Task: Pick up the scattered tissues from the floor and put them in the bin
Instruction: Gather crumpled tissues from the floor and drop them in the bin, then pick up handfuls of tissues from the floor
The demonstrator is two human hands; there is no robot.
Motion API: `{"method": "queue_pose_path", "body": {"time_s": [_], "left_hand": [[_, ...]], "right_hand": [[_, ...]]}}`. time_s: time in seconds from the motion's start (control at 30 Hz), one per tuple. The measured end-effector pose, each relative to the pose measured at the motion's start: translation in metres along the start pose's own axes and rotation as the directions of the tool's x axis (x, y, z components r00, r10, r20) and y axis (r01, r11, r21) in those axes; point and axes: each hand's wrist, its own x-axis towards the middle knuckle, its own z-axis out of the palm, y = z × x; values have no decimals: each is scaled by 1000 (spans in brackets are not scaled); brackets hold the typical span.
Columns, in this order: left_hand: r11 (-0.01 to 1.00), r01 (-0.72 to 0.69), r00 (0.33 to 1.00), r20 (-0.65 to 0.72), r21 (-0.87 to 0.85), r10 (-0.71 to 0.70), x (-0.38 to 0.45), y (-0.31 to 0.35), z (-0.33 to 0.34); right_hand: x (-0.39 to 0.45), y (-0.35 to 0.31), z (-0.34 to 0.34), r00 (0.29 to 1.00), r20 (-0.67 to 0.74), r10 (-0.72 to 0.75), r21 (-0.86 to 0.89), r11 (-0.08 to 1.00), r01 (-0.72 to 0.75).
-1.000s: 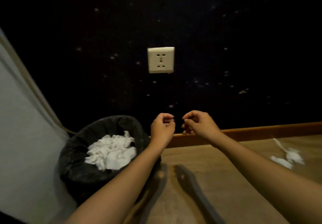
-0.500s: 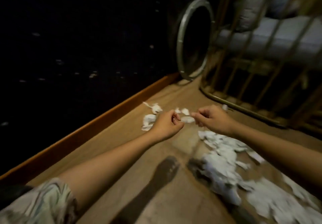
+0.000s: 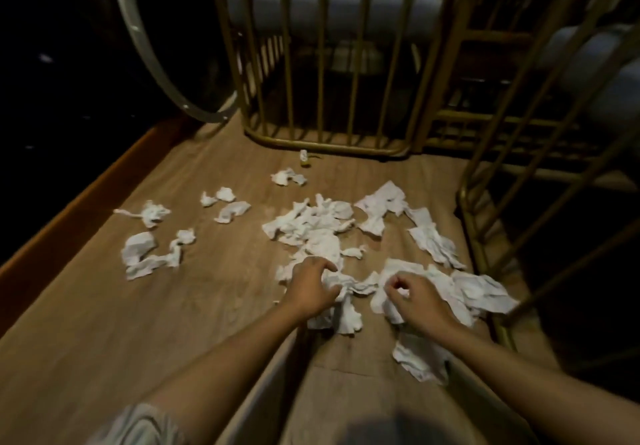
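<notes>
Lower centre: left hand (image 3: 310, 290) grip clamped on crumpled tissues (image 3: 332, 243); right hand (image 3: 415, 297) fingers curled, pinching the sheet beneath. Risk judged: thin sheets tearing, scraps dropping from overfull grips. Farther, upper frame: stray pieces near gold railing (image 3: 322, 63). Bin unseen. No legible writing.

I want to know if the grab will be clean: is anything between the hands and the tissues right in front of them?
Nothing visible: the left hand and the right hand are already down on the tissues on the floor.
</notes>
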Motion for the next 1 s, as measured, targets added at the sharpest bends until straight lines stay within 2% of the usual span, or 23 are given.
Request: {"method": "queue_pose_path", "body": {"time_s": [0.07, 0.13, 0.17, 0.23, 0.33, 0.43, 0.53, 0.6, 0.67, 0.7, 0.77, 0.83, 0.93, 1.0], "left_hand": [[990, 9, 1000, -9, 141, -8, 1, -6, 31], [975, 5, 1000, 12, 222, -8, -2, -13, 53], [971, 11, 1000, 17, 239, -16, -5, -18, 63], [976, 31, 999, -27, 215, -26, -15, -25, 80], [994, 47, 978, -205, 98, -26, -36, -34, 95], [997, 52, 955, -289, -59, -67, -60, -44, 107], [985, 81, 945, -303, -152, -125, -81, -56, 117], [970, 114, 928, -327, -214, -181, -89, -62, 123], [969, 72, 918, -364, -236, -157, -92, -64, 125], [976, 43, 911, -393, -212, -125, -94, -63, 125], [971, 64, 878, -450, -229, -163, -97, -63, 126], [906, 115, 785, -521, -408, -334, -98, -61, 123], [801, 105, 610, -598, -589, -520, -93, -57, 112], [721, 74, 557, -571, -689, -603, -85, -45, 98]], "right_hand": [[-19, 32, 14, 988, -64, 143, -179, 972, -152], [-32, 58, 21, 963, -17, 269, -342, 904, -258], [-36, 69, 21, 959, 19, 283, -387, 887, -254], [-40, 85, 18, 976, 53, 213, -442, 881, -169], [-40, 106, 14, 987, 151, 61, -494, 869, 22], [-44, 114, 29, 958, 277, -80, -424, 884, 196], [-48, 107, 49, 944, 281, -173, -331, 906, 265], [-50, 96, 60, 912, 296, -283, -348, 857, 379], [-48, 90, 68, 864, 327, -382, -319, 816, 482], [-46, 85, 69, 843, 347, -411, -271, 816, 510], [-39, 76, 70, 824, 397, -405, -208, 834, 511], [-32, 63, 71, 837, 347, -423, -143, 858, 493], [-23, 30, 68, 891, -7, -453, 47, 890, 453], [-16, 11, 63, 929, -176, -326, 189, 915, 357]]}}
